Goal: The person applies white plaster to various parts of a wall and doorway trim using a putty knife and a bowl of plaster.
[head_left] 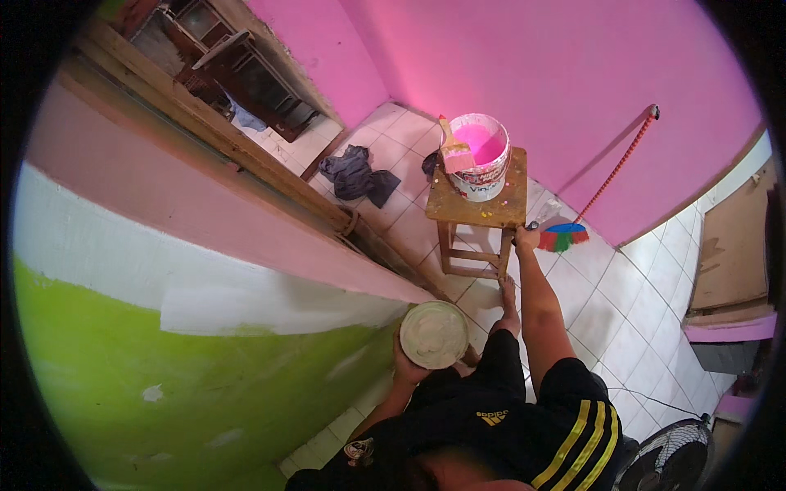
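My left hand grips a round tub of pale, creamy paste beside the half-painted wall. My right hand, stretched forward, is closed on a small dark-handled tool near the front right corner of a wooden stool; the tool's far end is hard to make out. On the stool stands a white bucket of bright pink paint, with a paint-smeared brush across its left side.
The green, white and pink wall is close on my left, beside a wooden frame. Dark cloths lie on the tiles. A broom leans against the pink wall. A fan and cord are at lower right.
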### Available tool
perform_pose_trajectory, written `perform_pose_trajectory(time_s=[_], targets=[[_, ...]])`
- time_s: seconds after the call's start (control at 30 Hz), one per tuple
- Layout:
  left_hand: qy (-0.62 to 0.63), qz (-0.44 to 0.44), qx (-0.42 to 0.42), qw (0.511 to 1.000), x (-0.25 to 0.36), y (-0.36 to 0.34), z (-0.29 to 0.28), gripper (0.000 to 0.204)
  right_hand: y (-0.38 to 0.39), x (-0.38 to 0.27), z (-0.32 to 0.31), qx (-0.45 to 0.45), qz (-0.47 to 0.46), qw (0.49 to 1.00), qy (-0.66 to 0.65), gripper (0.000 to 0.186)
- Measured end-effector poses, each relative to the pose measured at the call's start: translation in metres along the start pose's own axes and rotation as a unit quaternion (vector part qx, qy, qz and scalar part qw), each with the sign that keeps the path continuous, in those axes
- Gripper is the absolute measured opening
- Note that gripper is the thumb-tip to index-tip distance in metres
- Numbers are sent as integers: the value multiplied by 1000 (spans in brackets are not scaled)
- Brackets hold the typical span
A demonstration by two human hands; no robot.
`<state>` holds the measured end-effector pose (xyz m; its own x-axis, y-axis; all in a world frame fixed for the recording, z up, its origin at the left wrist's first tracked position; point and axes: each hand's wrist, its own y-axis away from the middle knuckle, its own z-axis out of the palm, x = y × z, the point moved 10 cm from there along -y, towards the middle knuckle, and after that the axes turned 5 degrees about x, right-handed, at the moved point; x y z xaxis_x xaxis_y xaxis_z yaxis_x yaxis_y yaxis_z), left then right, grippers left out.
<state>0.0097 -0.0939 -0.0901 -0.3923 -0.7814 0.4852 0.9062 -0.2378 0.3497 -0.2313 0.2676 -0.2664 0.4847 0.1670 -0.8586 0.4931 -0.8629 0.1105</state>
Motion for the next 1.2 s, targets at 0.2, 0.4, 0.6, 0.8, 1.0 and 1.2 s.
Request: perform_pose_trajectory(time_s=[0.2, 0.4, 0.6, 0.8, 1.0, 1.2], targets=[[-118, 115, -59, 985, -11, -8, 4, 63, -44, 30, 16, 1, -12, 1000, 16, 37], [19, -6, 9, 1000, -50, -37, -28, 63, -89, 57, 62, -65, -52, 992, -91, 25], [-75, 154, -72, 983, -28, -57, 9, 64, -69, 67, 78, -149, -7, 986, -71, 20], [26, 96, 63, 993, -43, -104, -23, 83, -48, 43, 71, -250, 112, 913, -302, 17], [-132, 299, 3, 945, -25, -121, 42, 70, -62, 25, 62, -301, 26, 916, -263, 23], [67, 236, 168, 955, -75, -144, 25, 89, -102, 39, 78, -333, -7, 901, -278, 21]])
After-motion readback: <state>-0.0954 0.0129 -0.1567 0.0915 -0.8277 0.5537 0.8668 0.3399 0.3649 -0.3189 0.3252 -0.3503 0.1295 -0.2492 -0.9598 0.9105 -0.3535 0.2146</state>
